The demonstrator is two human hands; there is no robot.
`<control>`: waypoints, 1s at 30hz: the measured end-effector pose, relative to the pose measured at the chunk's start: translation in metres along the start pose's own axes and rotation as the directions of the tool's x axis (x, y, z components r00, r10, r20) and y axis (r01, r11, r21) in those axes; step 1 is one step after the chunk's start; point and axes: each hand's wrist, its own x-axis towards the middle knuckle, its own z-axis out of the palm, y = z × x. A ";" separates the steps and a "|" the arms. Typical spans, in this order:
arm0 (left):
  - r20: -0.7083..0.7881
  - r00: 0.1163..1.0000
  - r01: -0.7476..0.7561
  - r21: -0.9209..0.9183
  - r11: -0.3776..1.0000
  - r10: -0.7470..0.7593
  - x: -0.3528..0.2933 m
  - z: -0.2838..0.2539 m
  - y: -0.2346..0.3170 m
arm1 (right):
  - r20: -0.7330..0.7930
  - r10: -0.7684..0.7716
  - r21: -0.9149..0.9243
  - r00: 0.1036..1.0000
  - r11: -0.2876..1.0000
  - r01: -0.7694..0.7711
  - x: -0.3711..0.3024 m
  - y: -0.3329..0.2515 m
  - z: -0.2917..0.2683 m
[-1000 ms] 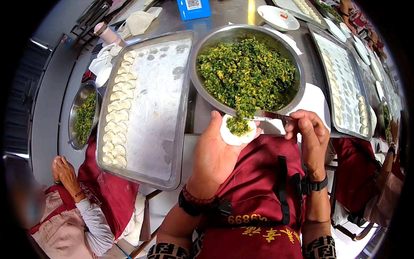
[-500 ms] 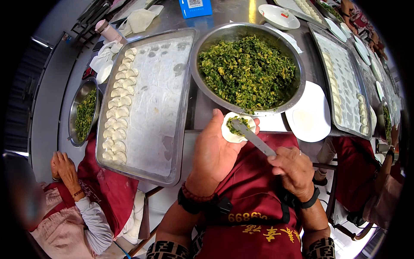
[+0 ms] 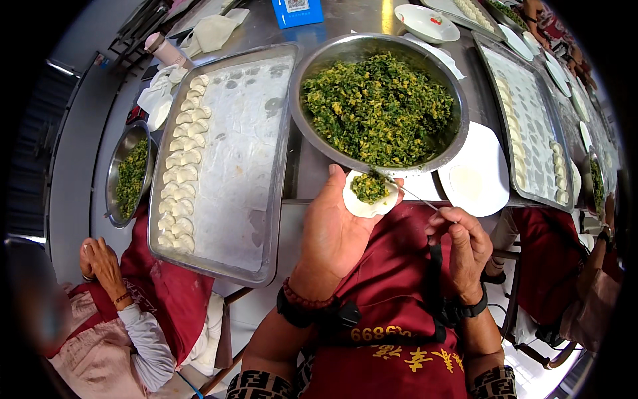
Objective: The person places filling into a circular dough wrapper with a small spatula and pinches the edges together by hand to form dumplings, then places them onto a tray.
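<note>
On the fingers of my left hand (image 3: pixel 337 229), palm up, rests a round white dumpling wrapper (image 3: pixel 362 208) with a mound of green and yellow filling (image 3: pixel 369 189) at its middle. My right hand (image 3: pixel 463 247) grips a thin metal filling spatula (image 3: pixel 422 199), seen edge-on, its tip at the wrapper's far right side with bits of greens there. Just beyond both hands stands a large steel bowl (image 3: pixel 300 106) of chopped green filling (image 3: pixel 379 110). To its right lies a white plate (image 3: pixel 490 163) with what looks like a pale wrapper on it.
At left, a metal tray (image 3: pixel 232 193) holds rows of folded dumplings (image 3: pixel 178 191). Another tray (image 3: pixel 531 120) with dumplings lies to the right. A smaller filling bowl (image 3: pixel 141 126), a patterned bowl (image 3: pixel 435 30) and a blue sign (image 3: pixel 299 18) stand around. Co-workers sit on both sides.
The spatula has turned from flat on the filling to edge-on and moved to the wrapper's far right side. My right hand has rotated; the filling looks more gathered into a mound.
</note>
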 end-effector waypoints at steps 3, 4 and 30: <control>-0.024 1.000 -0.002 -0.008 1.000 0.002 -0.001 0.002 0.000 | 0.152 -0.198 -0.313 0.968 0.920 0.237 0.001 -0.004 -0.004; -0.054 0.999 -0.005 -0.019 1.000 0.004 -0.001 0.003 0.000 | 0.234 -0.274 -0.430 0.933 0.832 0.352 0.003 -0.006 -0.006; -0.148 0.989 0.027 -0.010 1.000 -0.029 -0.009 -0.008 -0.001 | 0.493 -0.363 -0.473 0.790 0.650 0.594 0.004 -0.021 -0.004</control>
